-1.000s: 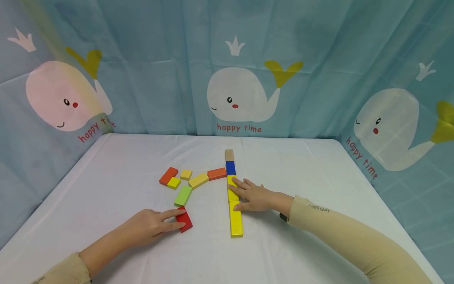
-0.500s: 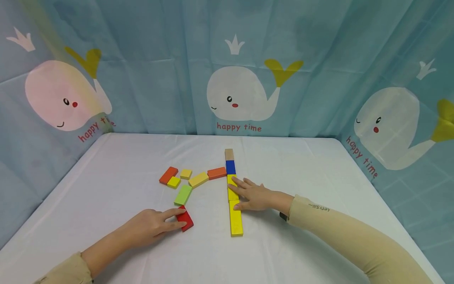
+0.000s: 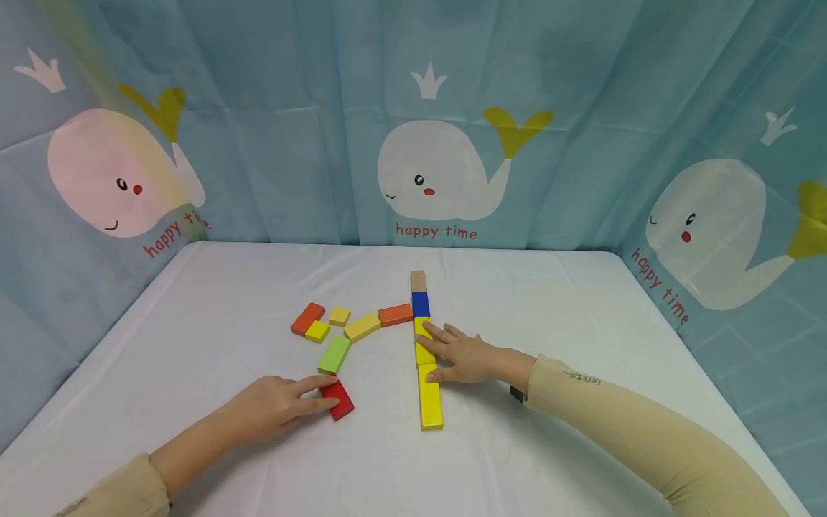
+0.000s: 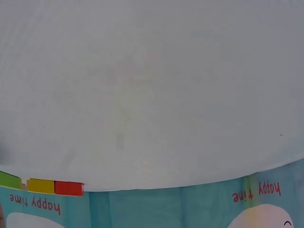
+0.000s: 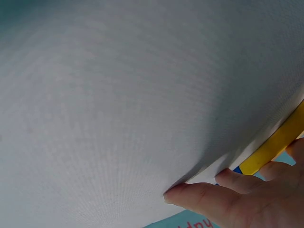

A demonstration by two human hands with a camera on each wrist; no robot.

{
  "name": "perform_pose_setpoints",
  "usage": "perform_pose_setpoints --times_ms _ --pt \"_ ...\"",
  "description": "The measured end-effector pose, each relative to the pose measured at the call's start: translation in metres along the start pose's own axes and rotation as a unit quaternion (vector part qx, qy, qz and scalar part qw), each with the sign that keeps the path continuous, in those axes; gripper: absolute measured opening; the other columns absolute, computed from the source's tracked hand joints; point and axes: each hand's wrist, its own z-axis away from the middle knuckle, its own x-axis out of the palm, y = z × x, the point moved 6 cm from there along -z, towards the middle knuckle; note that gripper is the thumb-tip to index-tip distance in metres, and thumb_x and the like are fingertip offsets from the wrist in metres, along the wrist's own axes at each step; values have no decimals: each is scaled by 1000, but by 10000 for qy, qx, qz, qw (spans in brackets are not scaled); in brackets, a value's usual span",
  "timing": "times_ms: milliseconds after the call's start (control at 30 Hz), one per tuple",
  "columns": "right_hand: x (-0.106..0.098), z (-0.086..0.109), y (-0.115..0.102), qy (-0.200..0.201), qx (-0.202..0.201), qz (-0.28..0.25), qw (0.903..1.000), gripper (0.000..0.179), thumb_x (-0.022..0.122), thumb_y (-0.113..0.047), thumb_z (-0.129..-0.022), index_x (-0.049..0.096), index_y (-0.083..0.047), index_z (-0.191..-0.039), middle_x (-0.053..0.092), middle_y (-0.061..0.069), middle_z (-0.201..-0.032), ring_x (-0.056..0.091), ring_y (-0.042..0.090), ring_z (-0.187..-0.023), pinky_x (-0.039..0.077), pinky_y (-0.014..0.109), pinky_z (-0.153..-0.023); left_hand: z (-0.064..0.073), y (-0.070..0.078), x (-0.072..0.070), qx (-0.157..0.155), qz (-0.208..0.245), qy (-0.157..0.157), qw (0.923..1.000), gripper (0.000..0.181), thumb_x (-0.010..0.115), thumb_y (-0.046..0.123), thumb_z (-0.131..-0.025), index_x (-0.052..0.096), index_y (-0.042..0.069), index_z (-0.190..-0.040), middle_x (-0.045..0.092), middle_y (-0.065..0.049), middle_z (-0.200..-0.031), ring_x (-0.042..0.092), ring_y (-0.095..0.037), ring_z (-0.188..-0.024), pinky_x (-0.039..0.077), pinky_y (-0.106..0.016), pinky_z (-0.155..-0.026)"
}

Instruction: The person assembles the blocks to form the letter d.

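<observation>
My left hand (image 3: 271, 409) reaches in from the lower left, two fairly straight fingertips touching the top of a red block (image 3: 344, 406). That block lies flat, its far end against a light green block (image 3: 334, 354). My right hand (image 3: 460, 357) is spread over two yellow blocks (image 3: 430, 409) laid end to end, its fingertips resting on them. A blue block (image 3: 420, 304) and a plain wood block (image 3: 418, 281) carry that row away from me. In the right wrist view the right hand's fingers are extended beside a yellow block (image 5: 275, 145). The left wrist view barely catches its hand.
An orange-red block (image 3: 395, 315) and a pale yellow block (image 3: 362, 327) link the green block to the straight row. Another orange-red block (image 3: 307, 319) and two small yellow blocks (image 3: 317, 331) lie to the left. A whale-print curtain (image 3: 439, 172) stands behind the white table (image 3: 549, 301).
My left hand has nudged the red block slightly to the right and away from me. The right hand and the other blocks stay in place.
</observation>
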Motion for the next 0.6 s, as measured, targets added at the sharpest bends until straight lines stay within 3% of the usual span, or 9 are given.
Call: perform_pose_setpoints --times_ms 167,400,467,600 --pt "-1 1 -1 -1 -16 -14 10000 76 56 -53 -93 20 -28 -156 2 -4 -163 7 33 -147 16 73 -103 -1 2 2 1 -67 144 9999 55 87 11 -70 69 22 -121 60 -5 -124 39 -3 -46 43 -11 -54" --pt "-1 2 -1 -15 -51 -44 10000 75 55 -53 -94 20 -29 -156 2 -4 -163 7 33 -147 15 74 -103 -1 0 1 -105 -121 39 9999 57 86 12 -71 67 21 -124 59 -6 -125 47 -5 -49 47 -15 -56" --pt "-1 2 -1 -3 -67 -34 10000 75 55 -53 -94 21 -28 -156 2 -3 -163 7 33 -147 16 74 -103 -1 -3 -1 -264 -224 73 9994 59 87 12 -70 66 19 -125 60 -7 -126 48 -6 -49 48 -16 -56" --pt "0 2 -1 -11 -62 -21 10000 75 55 -53 -94 20 -28 -156 2 -4 -163 7 33 -147 16 74 -103 -2 -12 -2 -890 -364 5 9954 56 84 13 -73 66 14 -126 61 -9 -128 49 -8 -46 48 -19 -54"
